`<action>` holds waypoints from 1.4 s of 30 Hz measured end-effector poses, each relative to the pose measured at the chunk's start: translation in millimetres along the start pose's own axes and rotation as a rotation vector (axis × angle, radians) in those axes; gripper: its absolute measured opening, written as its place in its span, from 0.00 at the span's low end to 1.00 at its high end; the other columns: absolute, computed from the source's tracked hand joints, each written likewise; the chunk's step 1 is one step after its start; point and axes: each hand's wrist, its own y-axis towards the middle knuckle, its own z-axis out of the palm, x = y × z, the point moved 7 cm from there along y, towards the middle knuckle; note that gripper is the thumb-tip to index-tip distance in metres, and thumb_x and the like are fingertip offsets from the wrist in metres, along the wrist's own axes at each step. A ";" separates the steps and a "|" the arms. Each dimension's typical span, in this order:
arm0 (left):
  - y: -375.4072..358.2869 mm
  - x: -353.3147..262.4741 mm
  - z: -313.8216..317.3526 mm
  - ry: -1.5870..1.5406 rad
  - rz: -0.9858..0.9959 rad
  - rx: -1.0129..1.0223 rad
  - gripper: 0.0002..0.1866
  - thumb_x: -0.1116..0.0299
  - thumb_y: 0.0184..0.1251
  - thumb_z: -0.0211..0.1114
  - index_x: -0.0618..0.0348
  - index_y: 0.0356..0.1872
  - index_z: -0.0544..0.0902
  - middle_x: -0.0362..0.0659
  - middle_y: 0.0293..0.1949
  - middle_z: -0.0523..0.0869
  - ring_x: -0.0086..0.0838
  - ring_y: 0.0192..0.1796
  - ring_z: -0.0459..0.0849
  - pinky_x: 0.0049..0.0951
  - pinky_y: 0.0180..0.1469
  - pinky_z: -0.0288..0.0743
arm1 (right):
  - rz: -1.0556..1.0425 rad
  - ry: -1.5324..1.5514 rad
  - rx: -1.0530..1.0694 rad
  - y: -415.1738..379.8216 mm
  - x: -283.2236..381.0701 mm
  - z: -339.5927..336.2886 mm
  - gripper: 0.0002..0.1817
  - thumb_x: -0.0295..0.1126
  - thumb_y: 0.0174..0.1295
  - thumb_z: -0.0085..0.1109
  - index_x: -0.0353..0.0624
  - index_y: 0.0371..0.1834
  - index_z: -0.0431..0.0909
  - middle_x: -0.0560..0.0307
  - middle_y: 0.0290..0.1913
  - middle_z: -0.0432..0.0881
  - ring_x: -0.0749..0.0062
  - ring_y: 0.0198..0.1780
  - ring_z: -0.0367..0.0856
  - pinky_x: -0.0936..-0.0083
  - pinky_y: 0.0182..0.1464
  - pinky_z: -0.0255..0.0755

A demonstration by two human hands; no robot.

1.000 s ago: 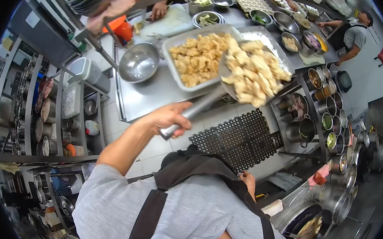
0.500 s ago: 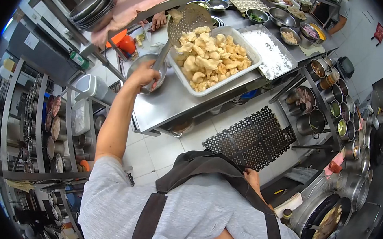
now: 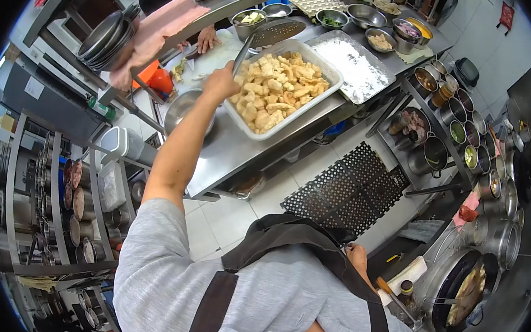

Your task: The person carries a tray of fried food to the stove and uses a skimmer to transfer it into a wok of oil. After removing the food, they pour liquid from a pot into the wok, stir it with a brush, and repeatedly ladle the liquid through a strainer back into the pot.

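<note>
My left hand [image 3: 222, 84] is closed around the handle of a perforated skimmer [image 3: 279, 34]. The skimmer's wide head, with no pieces visible on it, is over the far edge of a white plastic tub [image 3: 268, 135]. Golden fried pieces [image 3: 278, 89] fill the tub, which stands on the steel counter. A metal bowl [image 3: 183, 106] is beside the tub, partly behind my left forearm. Low on the right, next to my dark apron [image 3: 298, 231], my right hand [image 3: 357, 258] has its fingers curled; what they hold, if anything, is hidden.
A tray of white powder [image 3: 354, 67] adjoins the tub. Bowls of ingredients and egg trays [image 3: 319, 3] line the counter's back. Across it is another person's hand [image 3: 208, 38]. A large wok [image 3: 464, 294] stands at right. A black perforated mat [image 3: 348, 188] covers some floor.
My left hand has moved the skimmer from above the fried pieces to the tub's far edge, with its head now flatter. The pieces lie more level, and the view has shifted slightly.
</note>
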 end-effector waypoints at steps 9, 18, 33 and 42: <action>-39.9 32.9 -25.0 -0.382 -0.087 -0.017 0.35 0.70 0.43 0.62 0.56 0.61 0.71 0.60 0.37 0.85 0.44 0.38 0.86 0.40 0.45 0.77 | 0.018 -0.098 0.009 -12.6 -22.2 -6.3 0.17 0.36 0.55 0.60 0.43 0.47 0.82 0.41 0.42 0.83 0.50 0.49 0.81 0.62 0.53 0.73; -171.4 6.7 54.1 -1.411 -0.150 0.216 0.37 0.81 0.48 0.60 0.60 0.65 0.61 0.45 0.21 0.77 0.28 0.13 0.74 0.27 0.13 0.69 | -0.154 -0.193 -0.033 31.2 6.9 -16.5 0.13 0.36 0.52 0.57 0.44 0.38 0.84 0.45 0.35 0.84 0.51 0.41 0.83 0.61 0.49 0.75; -265.2 -207.1 97.6 -1.875 0.240 1.108 0.26 0.67 0.62 0.64 0.59 0.59 0.64 0.43 0.31 0.80 0.28 0.25 0.81 0.29 0.30 0.80 | -0.320 1.142 0.246 -18.5 286.3 -103.1 0.17 0.37 0.61 0.61 0.32 0.44 0.77 0.54 0.34 0.81 0.73 0.34 0.80 0.74 0.35 0.76; -229.2 -211.2 133.2 -1.134 0.424 1.050 0.23 0.59 0.70 0.58 0.61 0.60 0.72 0.43 0.39 0.82 0.25 0.38 0.82 0.26 0.37 0.78 | 0.142 1.704 -0.066 34.9 85.1 -104.3 0.11 0.23 0.49 0.57 0.27 0.34 0.74 0.41 0.35 0.81 0.53 0.36 0.84 0.62 0.40 0.82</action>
